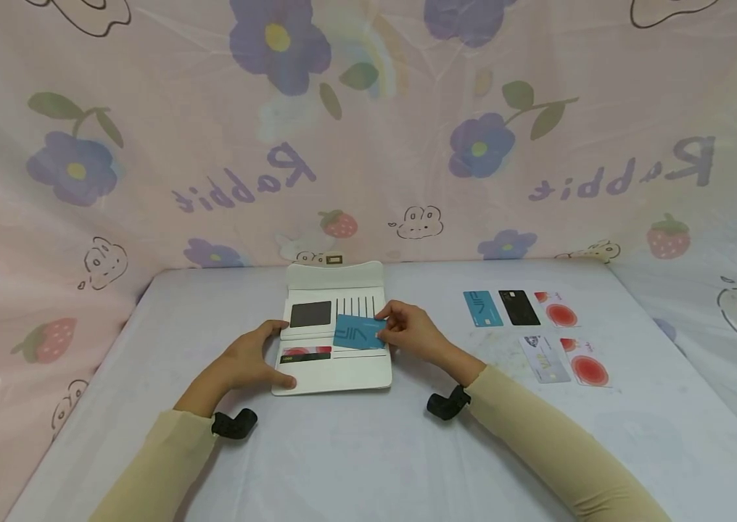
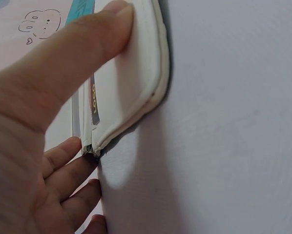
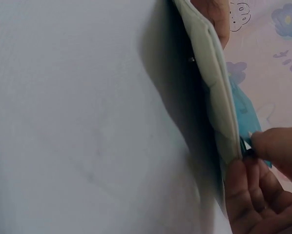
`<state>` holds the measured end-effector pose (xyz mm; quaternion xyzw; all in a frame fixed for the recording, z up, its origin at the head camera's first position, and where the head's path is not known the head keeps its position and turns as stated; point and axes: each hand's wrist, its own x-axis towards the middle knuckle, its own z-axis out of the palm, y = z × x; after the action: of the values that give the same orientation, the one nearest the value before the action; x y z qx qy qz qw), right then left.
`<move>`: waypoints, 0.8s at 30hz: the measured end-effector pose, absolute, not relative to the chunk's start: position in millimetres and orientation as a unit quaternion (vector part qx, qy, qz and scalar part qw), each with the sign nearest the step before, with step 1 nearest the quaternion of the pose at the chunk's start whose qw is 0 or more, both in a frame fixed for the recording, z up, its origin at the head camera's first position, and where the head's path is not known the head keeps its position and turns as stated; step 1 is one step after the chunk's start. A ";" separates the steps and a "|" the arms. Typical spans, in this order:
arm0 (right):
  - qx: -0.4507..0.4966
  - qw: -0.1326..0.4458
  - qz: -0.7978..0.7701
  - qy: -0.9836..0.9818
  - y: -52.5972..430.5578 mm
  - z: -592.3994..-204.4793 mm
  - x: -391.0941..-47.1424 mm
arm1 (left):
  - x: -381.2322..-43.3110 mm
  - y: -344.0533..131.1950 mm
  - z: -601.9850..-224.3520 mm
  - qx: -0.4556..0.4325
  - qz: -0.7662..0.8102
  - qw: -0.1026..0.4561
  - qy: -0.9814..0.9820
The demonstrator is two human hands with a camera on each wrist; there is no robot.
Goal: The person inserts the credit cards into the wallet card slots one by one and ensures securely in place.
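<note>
A white wallet lies unfolded in the middle of the table, its flap at the far side. My left hand grips its left edge, the thumb on the near panel in the left wrist view and the other fingers at the side. Between thumb and fingers, my right hand pinches a blue card by its right end. That card lies over the wallet's right-hand slots, and its left end is close to the centre divider. A red-and-white card and a black card peek from the lower left slot.
To the right lie another blue card, a black card, a silver card and two red-and-white cards, one in the back row and one nearer. A printed cloth hangs behind the table.
</note>
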<state>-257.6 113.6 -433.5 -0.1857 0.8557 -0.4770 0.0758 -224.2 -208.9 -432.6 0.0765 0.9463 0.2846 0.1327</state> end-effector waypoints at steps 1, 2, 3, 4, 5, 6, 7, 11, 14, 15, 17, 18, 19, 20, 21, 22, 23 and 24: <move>-0.188 0.073 -0.473 0.858 113.5 -433.0 -257.2 | -224.2 -208.8 -432.7 0.077 0.285 0.133 0.946; -0.189 0.070 -0.469 0.860 113.7 -432.5 -256.9 | -224.2 -208.7 -432.7 0.078 0.285 0.133 0.946; -0.189 0.067 -0.465 0.862 113.9 -431.6 -256.5 | -224.1 -208.5 -432.7 0.079 0.286 0.132 0.946; -0.191 0.064 -0.463 0.863 114.2 -430.8 -256.2 | -224.2 -208.5 -432.8 0.080 0.288 0.132 0.945; -0.192 0.062 -0.461 0.864 114.4 -430.1 -256.2 | -224.5 -208.7 -433.0 0.080 0.288 0.132 0.945; -0.193 0.060 -0.458 0.866 114.7 -429.2 -256.2 | -224.6 -208.7 -433.1 0.082 0.289 0.131 0.945; -0.193 0.061 -0.456 0.867 114.8 -428.2 -256.3 | -224.7 -208.6 -433.2 0.081 0.289 0.132 0.945; -0.193 0.069 -0.455 0.867 115.4 -427.3 -258.5 | -224.9 -208.1 -433.4 0.083 0.289 0.132 0.945; -0.199 0.075 -0.453 0.866 115.3 -427.4 -260.2 | -224.8 -207.7 -432.9 0.083 0.291 0.134 0.944; -0.201 0.077 -0.451 0.866 115.0 -427.3 -260.6 | -224.6 -207.5 -432.7 0.082 0.292 0.135 0.943; -0.206 0.080 -0.450 0.865 114.4 -427.4 -261.5 | -224.3 -207.5 -432.2 0.080 0.292 0.136 0.943; -0.208 0.081 -0.450 0.865 114.0 -427.7 -262.0 | -224.0 -207.4 -432.0 0.080 0.293 0.137 0.943; -0.210 0.081 -0.449 0.865 113.6 -427.8 -262.3 | -223.7 -207.3 -431.8 0.079 0.293 0.137 0.943; -0.210 0.081 -0.448 0.865 113.4 -428.0 -262.6 | -223.5 -207.2 -431.5 0.079 0.292 0.137 0.943; -0.212 0.080 -0.447 0.865 113.0 -428.3 -262.8 | -223.3 -207.2 -431.2 0.079 0.290 0.136 0.944; -0.213 0.078 -0.447 0.865 112.7 -428.4 -263.1 | -223.1 -207.2 -430.9 0.079 0.289 0.136 0.944; -0.215 0.076 -0.447 0.865 112.3 -428.5 -263.3 | -222.9 -207.3 -430.6 0.078 0.287 0.135 0.945; -0.217 0.074 -0.448 0.864 111.9 -428.8 -263.4 | -222.8 -207.3 -430.2 0.078 0.285 0.134 0.946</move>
<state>-263.4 111.9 -428.8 -0.2166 0.8645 -0.4476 0.0735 -222.8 -207.3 -430.2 0.0777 0.9459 0.2849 0.1344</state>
